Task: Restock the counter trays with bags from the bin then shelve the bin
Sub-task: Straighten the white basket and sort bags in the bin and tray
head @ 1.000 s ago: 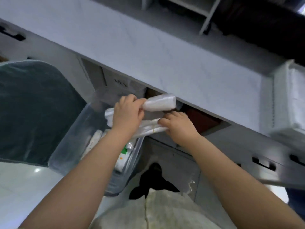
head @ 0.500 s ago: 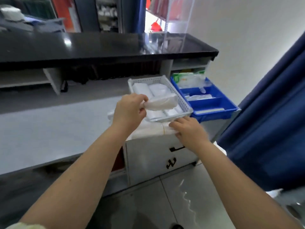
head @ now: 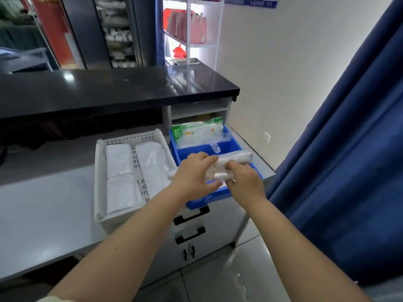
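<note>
Both hands are gripping bundles of clear bags over the blue tray (head: 229, 147) — the left hand (head: 193, 176) is clutching one roll of bags (head: 236, 157), the right hand (head: 245, 182) pinching a banded bundle (head: 218, 174) (partly hidden). Left of the blue tray, touching it, the white tray (head: 100, 171) is holding folded bags (head: 118, 159) on the grey counter (head: 43, 214).

Tray (head: 99, 182): white, slotted perforation pattern on floor and back wall; holds plain white folded bags (head: 119, 160).
Bin (head: 197, 200): solid bright blue; contains clear packets (head: 197, 132) with green and orange print.
Tabletop (head: 43, 214): pale grey.
Upper ledge (head: 109, 88): glossy black.
Drawer handles (head: 190, 214): black.
Curtain (head: 349, 149): dark blue.
</note>
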Available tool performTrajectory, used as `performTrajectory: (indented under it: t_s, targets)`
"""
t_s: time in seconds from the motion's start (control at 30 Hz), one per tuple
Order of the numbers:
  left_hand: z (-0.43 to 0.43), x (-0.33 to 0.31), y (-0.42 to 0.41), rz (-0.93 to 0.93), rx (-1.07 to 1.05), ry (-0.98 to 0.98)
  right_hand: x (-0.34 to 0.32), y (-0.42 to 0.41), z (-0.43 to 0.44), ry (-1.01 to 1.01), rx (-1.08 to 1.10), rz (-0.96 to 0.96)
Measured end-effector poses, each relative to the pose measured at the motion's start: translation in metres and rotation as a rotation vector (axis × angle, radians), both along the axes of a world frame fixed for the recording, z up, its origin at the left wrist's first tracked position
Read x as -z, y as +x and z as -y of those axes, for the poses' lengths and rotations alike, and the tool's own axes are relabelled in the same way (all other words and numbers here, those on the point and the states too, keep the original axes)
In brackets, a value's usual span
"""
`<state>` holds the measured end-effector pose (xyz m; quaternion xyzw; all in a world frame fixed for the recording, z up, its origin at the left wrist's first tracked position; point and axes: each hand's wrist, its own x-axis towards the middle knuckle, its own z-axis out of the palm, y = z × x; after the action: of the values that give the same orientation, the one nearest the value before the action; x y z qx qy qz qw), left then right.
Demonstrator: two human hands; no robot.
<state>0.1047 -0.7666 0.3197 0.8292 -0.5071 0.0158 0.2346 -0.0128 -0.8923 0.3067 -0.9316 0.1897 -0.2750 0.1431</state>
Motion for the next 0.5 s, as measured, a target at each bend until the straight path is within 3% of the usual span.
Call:
performTrajectory:
  t_s: [0.1,0.17,0.37,0.43,0.5]
  targets:
    - [0.027,0.006,0.030,0.073,-0.021,0.096,0.002,0.032,0.032,0.037,-0.046,-0.007]
    - [0.044,0.008,0.058,0.085,-0.055,0.060,0.001,0.057,0.051,0.025,-0.101,0.033]
    - [0.089,0.010,0.157,0.045,-0.165,0.005,0.025,0.114,0.109,-0.254,-0.064,0.257]
    - [0.100,0.011,0.183,0.031,-0.199,0.044,0.042,0.125,0.127,-0.198,-0.080,0.224]
    - [0.108,0.012,0.198,0.016,-0.215,0.068,0.054,0.139,0.139,-0.025,-0.197,0.002]
